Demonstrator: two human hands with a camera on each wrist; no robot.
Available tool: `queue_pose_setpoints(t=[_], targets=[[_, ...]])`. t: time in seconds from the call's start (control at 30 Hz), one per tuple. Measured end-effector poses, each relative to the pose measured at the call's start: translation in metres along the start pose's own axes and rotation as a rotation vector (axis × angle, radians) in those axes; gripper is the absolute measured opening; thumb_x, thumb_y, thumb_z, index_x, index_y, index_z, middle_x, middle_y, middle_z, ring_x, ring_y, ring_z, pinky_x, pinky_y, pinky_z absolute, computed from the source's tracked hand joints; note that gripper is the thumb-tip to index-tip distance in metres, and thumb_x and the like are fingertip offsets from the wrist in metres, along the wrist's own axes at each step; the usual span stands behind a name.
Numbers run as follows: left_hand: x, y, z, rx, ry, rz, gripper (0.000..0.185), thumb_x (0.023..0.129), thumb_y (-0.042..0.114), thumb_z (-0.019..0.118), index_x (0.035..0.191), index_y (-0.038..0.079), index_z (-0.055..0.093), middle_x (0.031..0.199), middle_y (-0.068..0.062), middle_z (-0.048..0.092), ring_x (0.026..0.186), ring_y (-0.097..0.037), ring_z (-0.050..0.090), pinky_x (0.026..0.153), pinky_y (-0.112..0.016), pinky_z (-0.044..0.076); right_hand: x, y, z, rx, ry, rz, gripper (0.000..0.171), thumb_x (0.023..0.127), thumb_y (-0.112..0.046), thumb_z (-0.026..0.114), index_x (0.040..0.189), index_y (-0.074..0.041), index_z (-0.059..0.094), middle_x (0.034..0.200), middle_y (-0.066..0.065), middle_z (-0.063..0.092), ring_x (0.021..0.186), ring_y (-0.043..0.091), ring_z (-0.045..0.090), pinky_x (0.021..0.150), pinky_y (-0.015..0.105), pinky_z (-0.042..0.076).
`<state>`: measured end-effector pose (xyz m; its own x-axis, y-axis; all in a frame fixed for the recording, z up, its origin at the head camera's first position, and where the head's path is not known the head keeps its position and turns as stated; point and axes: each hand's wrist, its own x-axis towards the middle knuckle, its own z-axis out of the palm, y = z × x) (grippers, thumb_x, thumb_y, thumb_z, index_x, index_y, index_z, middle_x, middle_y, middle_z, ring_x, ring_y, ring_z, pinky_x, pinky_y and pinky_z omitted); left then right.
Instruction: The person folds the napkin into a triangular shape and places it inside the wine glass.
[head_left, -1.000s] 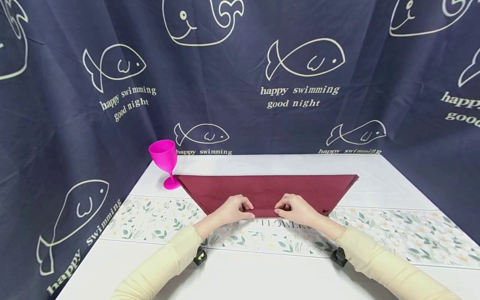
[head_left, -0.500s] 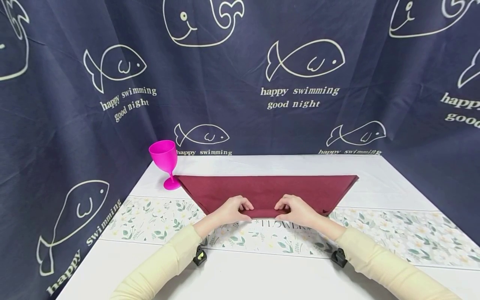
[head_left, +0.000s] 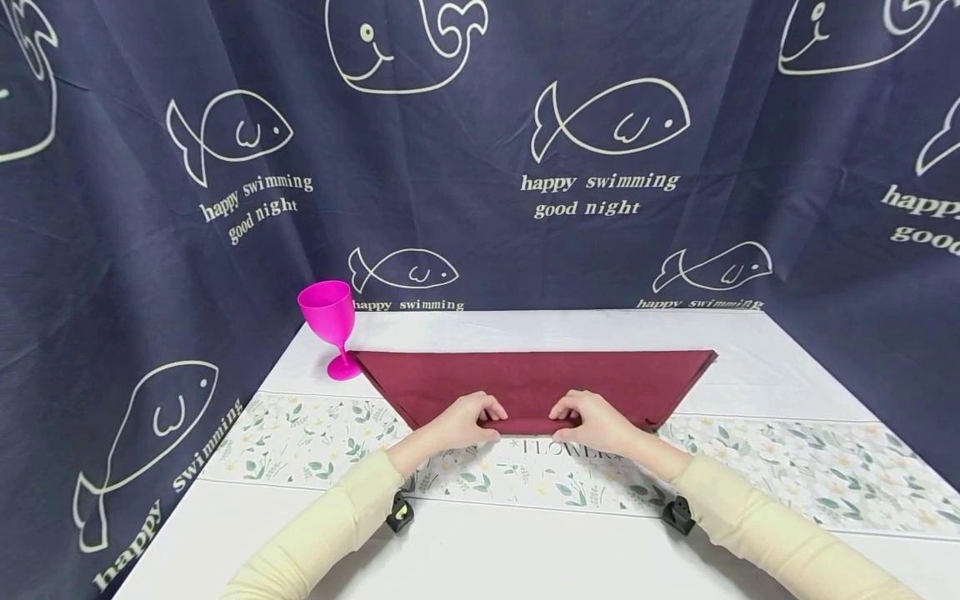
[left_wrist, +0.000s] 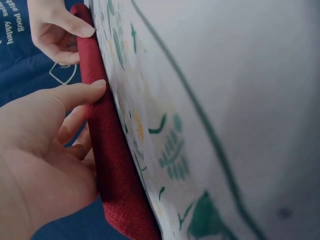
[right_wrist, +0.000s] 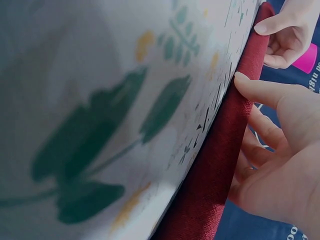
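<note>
A dark red cloth napkin [head_left: 534,379] lies on the table as a trapezoid, its long side away from me. Its near edge forms a thick rolled band, plain in the left wrist view as a red roll [left_wrist: 112,165]. My left hand [head_left: 463,419] grips this band left of its middle, thumb on the near side and fingers over the top. Right of the middle, my right hand [head_left: 592,419] holds the same band in a mirrored way. In the right wrist view the right thumb [right_wrist: 250,85] presses the near face of the roll [right_wrist: 215,165].
A pink goblet [head_left: 330,315] stands upright by the napkin's far left corner. A floral-printed strip [head_left: 315,437] with lettering crosses the white table [head_left: 517,550]. Dark blue curtains [head_left: 480,167] with fish drawings enclose the back and sides.
Both thumbs have shifted slightly apart and down along the near edge, and the band between the hands looks thicker and rounder. The goblet and the napkin's far edge stay put.
</note>
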<state>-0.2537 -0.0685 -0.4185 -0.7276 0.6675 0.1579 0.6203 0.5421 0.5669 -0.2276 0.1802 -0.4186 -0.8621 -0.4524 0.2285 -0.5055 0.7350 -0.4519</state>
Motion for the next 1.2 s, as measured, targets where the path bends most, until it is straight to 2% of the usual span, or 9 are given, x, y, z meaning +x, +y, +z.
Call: queue_pose_setpoints(t=[0.2, 0.47, 0.8, 1.03, 1.2], targets=[[0.0014, -0.0022, 0.0005, 0.044, 0.005, -0.017, 0.019, 0.076, 0.013, 0.066, 0.094, 0.012, 0.062, 0.086, 0.003, 0.058, 0.077, -0.008, 0.051, 0.070, -0.019, 0.042, -0.0006, 0.0016, -0.0001, -0.003, -0.003, -0.003, 0.022, 0.070, -0.023, 0.072, 0.089, -0.015, 0.064, 0.080, -0.006, 0.059, 0.075, 0.009, 0.050, 0.067, 0.024, 0.042], [0.0018, -0.0025, 0.0003, 0.027, 0.010, -0.047, 0.014, 0.081, 0.014, 0.061, 0.094, 0.014, 0.064, 0.084, 0.004, 0.061, 0.071, -0.005, 0.051, 0.064, -0.017, 0.042, -0.0010, 0.0031, 0.0003, -0.007, 0.024, -0.037, 0.020, 0.072, -0.022, 0.070, 0.089, -0.012, 0.065, 0.077, -0.007, 0.061, 0.068, 0.005, 0.048, 0.060, 0.021, 0.041], [0.0022, -0.0051, 0.0014, 0.032, 0.022, -0.066, 0.014, 0.084, 0.017, 0.058, 0.096, 0.014, 0.064, 0.090, 0.004, 0.064, 0.082, -0.007, 0.057, 0.071, -0.020, 0.045, 0.0001, 0.0037, 0.0027, -0.011, 0.008, 0.002, 0.015, 0.079, -0.020, 0.063, 0.092, -0.011, 0.063, 0.086, -0.002, 0.064, 0.082, 0.013, 0.058, 0.071, 0.028, 0.047], [0.0037, -0.0058, 0.0020, 0.022, 0.023, -0.088, 0.015, 0.084, 0.020, 0.058, 0.096, 0.014, 0.065, 0.091, 0.005, 0.065, 0.086, -0.007, 0.058, 0.075, -0.021, 0.046, -0.0006, 0.0028, 0.0026, 0.000, 0.014, -0.005, 0.009, 0.081, -0.018, 0.061, 0.087, -0.011, 0.063, 0.079, -0.007, 0.061, 0.069, 0.005, 0.050, 0.064, 0.024, 0.044], [0.0042, -0.0052, 0.0026, 0.016, 0.024, -0.092, 0.015, 0.084, 0.019, 0.058, 0.095, 0.014, 0.066, 0.090, 0.004, 0.066, 0.085, -0.007, 0.058, 0.075, -0.022, 0.046, -0.0007, 0.0013, 0.0028, 0.008, -0.005, 0.019, 0.006, 0.083, -0.016, 0.058, 0.086, -0.012, 0.062, 0.075, -0.008, 0.059, 0.064, 0.004, 0.046, 0.062, 0.022, 0.041]])
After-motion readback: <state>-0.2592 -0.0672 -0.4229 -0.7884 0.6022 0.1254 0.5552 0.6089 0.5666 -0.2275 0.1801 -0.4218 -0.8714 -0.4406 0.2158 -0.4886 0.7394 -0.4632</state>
